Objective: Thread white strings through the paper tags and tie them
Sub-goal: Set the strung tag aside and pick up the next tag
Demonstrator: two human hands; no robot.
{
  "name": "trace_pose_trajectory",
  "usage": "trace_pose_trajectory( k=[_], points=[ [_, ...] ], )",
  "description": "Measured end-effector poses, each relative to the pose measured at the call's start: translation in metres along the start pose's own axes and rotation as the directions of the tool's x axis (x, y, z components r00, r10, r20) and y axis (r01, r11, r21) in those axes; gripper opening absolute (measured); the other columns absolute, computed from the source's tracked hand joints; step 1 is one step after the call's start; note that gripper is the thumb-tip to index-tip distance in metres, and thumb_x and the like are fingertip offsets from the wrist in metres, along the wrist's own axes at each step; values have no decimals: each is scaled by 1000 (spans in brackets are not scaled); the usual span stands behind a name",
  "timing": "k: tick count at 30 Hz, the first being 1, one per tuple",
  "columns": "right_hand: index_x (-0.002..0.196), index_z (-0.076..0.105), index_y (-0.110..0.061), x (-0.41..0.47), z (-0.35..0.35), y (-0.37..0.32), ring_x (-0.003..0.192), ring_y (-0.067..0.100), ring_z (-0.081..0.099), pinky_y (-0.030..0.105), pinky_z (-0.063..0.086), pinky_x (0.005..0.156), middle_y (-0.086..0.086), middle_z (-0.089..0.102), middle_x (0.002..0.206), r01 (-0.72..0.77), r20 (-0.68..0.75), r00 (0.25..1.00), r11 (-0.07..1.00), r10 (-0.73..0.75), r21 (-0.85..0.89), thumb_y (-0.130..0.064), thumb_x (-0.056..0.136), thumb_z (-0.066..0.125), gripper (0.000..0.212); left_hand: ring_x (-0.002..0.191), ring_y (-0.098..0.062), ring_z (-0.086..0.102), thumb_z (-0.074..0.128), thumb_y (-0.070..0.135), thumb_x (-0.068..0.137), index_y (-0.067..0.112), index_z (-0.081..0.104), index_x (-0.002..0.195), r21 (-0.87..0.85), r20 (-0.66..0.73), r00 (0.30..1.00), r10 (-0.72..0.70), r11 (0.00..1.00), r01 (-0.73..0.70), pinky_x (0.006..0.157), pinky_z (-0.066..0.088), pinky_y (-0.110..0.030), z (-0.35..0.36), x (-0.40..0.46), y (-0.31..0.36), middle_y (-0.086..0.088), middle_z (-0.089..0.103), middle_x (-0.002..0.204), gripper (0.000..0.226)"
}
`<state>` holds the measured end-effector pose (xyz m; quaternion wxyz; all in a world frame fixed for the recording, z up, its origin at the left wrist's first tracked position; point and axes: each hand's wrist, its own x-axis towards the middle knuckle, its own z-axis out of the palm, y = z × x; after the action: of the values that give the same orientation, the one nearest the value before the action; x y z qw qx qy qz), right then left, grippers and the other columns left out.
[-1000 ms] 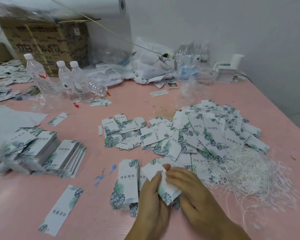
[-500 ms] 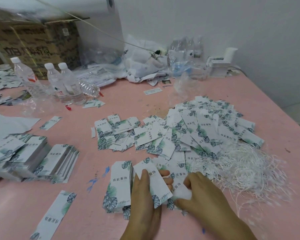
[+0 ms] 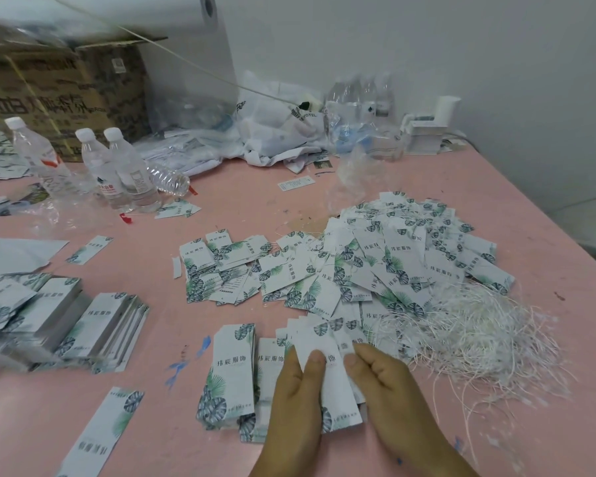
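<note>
A pink table (image 3: pixel 324 201) stands against a white wall, its far edge crowded with a cardboard box (image 3: pixel 59 94), water bottles (image 3: pixel 117 166) and crumpled plastic bags (image 3: pixel 276 129). Leaf-printed paper tags lie in a loose heap (image 3: pixel 375 263) across the middle, with neat stacks (image 3: pixel 66 325) at the left and a tangle of white strings (image 3: pixel 475 335) touching the heap's right side. At the near edge a small fanned bunch of tags (image 3: pixel 327 373) rests on the table just beside a squared stack (image 3: pixel 231 370). The left hand (image 3: pixel 298 404) lies on this bunch, fingers fairly straight, its grip released. The right hand (image 3: pixel 389 387) touches the bunch's right edge with curled fingers; whether its grip pinches a tag cannot be told.
</note>
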<state>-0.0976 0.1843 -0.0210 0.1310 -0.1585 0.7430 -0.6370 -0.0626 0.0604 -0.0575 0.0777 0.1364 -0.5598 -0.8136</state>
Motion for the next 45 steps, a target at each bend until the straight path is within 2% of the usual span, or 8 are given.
trace_pose_trajectory(
  k=[6,11,17,23,26,29,33,45],
  points=[
    [95,72,-17,3,-8,1,80,23,70,35,55,74,9,74,87,-105,191,977,994,97,29,-43,94,50,34,112,-36,65,60,26,90,12,72,116,-199,50,995,-88,975,96,94,52,-52,1,2,3,-17,69,121,32],
    [78,66,-33,16,-47,8,57,-1,59,18,47,55,-16,67,71,-119,-278,960,894,-6,-432,-35,87,63,9,102,-37,70,56,15,85,-7,61,120,-407,-26,991,-134,907,112,74,61,-35,1,5,7,-25,70,113,42],
    [78,55,-35,18,-56,12,63,-1,54,23,41,54,-14,58,67,-246,-251,965,597,77,-763,-42,83,62,11,84,-29,73,56,13,86,-3,66,114,-389,22,993,-117,914,117,66,60,-31,1,3,6,-27,71,108,34],
    [68,54,-30,21,-53,14,56,1,53,20,34,47,-10,59,62,-220,-213,974,498,72,-839,-32,90,54,22,76,-29,67,57,9,84,22,66,122,-483,45,995,-93,870,103,62,58,-34,4,1,12,-29,69,101,40],
    [69,56,-27,20,-60,17,53,4,53,24,43,51,-7,62,62,-215,-216,972,698,89,-683,-27,91,54,22,72,-29,63,55,10,86,26,68,115,-479,47,996,-80,873,93,60,54,-36,5,1,13,-26,67,96,36],
    [70,62,-17,22,-71,10,52,10,49,30,41,52,-2,58,59,-195,-263,952,973,158,-122,-17,90,59,21,67,-28,60,57,10,84,26,67,107,-459,35,996,-79,884,86,57,51,-35,6,1,15,-23,64,92,29],
    [71,68,-15,22,-67,-6,52,13,50,22,45,47,8,59,67,-138,-56,979,838,196,529,-15,79,67,8,61,-27,55,64,6,77,27,62,91,-458,90,988,-127,876,154,54,47,-33,5,-2,15,-19,61,86,25],
    [101,68,-16,9,-17,2,57,27,58,30,52,54,24,67,77,-47,12,999,869,48,493,-22,78,76,26,58,-27,57,81,26,65,13,60,83,-232,174,977,-119,960,159,57,50,-33,3,1,15,-23,59,69,30]
  ],
)
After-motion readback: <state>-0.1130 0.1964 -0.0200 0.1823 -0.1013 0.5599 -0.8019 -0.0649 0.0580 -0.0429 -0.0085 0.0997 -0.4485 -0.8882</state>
